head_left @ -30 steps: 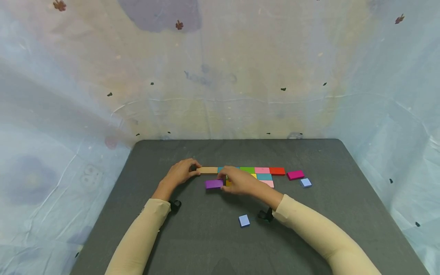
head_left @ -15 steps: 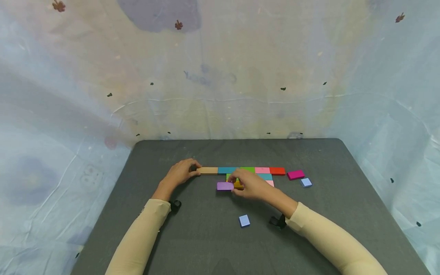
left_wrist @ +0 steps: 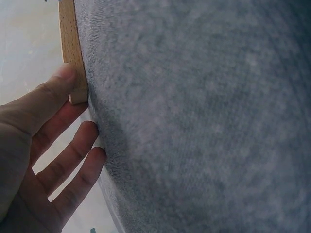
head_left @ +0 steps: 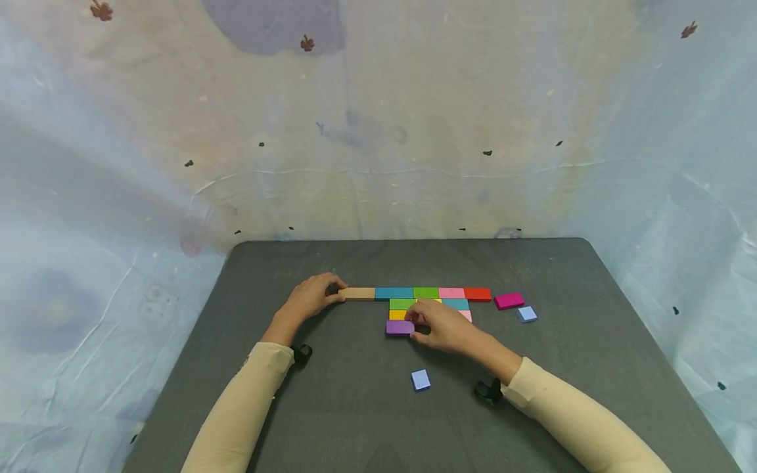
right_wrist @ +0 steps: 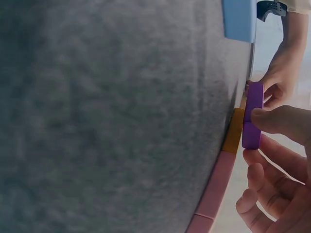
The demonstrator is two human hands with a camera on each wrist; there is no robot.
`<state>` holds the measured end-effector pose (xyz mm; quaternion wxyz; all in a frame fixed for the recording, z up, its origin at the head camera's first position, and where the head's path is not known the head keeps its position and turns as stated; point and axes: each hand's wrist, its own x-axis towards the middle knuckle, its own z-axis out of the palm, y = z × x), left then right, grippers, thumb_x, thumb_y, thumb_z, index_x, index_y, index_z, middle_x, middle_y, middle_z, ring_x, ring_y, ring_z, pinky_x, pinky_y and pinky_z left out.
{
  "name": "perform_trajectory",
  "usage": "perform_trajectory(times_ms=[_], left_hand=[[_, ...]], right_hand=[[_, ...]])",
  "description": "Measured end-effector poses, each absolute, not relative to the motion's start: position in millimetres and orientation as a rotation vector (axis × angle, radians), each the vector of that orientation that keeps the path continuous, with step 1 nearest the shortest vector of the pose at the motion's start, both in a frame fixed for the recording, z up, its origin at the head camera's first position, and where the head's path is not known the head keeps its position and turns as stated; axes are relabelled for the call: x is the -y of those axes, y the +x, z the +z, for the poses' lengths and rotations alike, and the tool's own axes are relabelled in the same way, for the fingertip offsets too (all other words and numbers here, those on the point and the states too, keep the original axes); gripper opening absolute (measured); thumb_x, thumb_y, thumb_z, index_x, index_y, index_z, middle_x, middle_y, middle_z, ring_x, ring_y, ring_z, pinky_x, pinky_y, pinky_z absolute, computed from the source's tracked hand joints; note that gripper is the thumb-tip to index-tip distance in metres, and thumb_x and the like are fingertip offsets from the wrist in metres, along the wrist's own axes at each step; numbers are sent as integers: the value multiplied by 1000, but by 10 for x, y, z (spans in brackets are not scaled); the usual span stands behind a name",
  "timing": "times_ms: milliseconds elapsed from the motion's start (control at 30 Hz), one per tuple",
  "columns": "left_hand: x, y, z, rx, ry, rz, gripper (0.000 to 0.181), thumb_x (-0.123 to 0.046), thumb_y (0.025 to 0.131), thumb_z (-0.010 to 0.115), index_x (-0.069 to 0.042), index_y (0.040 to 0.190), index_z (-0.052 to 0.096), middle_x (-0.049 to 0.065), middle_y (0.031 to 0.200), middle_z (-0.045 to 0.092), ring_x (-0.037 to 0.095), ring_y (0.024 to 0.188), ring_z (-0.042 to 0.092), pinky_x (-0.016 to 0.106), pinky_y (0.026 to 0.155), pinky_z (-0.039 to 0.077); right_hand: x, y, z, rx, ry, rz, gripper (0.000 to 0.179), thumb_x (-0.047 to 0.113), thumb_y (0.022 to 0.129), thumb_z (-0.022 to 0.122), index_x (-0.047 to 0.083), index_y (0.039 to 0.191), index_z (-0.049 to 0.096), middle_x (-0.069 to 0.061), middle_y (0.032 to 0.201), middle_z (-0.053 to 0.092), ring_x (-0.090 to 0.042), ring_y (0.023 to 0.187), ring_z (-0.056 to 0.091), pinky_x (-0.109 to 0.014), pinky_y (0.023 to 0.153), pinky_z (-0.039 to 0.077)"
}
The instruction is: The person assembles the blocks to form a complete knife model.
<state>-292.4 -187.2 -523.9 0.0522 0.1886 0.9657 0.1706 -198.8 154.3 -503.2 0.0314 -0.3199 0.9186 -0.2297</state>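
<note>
My left hand (head_left: 312,295) pinches the left end of a tan wooden block (head_left: 358,293), thumb on one face in the left wrist view, the other fingers spread lower down. That block lies at the left end of a back row with blue (head_left: 393,293), green, pink and red (head_left: 477,294) blocks. With thumb and fingers my right hand (head_left: 448,326) grips one end of a purple block (head_left: 399,328), held at the near edge of the shorter front rows. In the right wrist view this purple block (right_wrist: 252,102) stands just off a yellow-orange block (right_wrist: 233,131). My right hand hides part of those rows.
A magenta block (head_left: 509,301) and a small light blue block (head_left: 527,315) lie right of the rows. Another light blue block (head_left: 420,380) lies nearer on the dark table (head_left: 331,420). A patterned sheet (head_left: 378,197) hangs behind the table and along its sides.
My right hand has moved right and slightly nearer with the purple block, uncovering the blue and green blocks. The left hand stays on the wooden block.
</note>
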Motion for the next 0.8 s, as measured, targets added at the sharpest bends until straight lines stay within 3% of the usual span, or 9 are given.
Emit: perform_trajectory(times_ms=[800], left_hand=[[1876, -2921, -5257, -2929, 558, 524, 35, -39, 100, 77, -23, 130, 76, 3, 128, 72, 25, 109, 69, 53, 94, 56]], right_hand=[[-1533, -1950, -5124, -2881, -941, -520, 33, 26, 94, 85, 14, 123, 74, 1, 115, 69, -15, 105, 64, -39, 95, 60]])
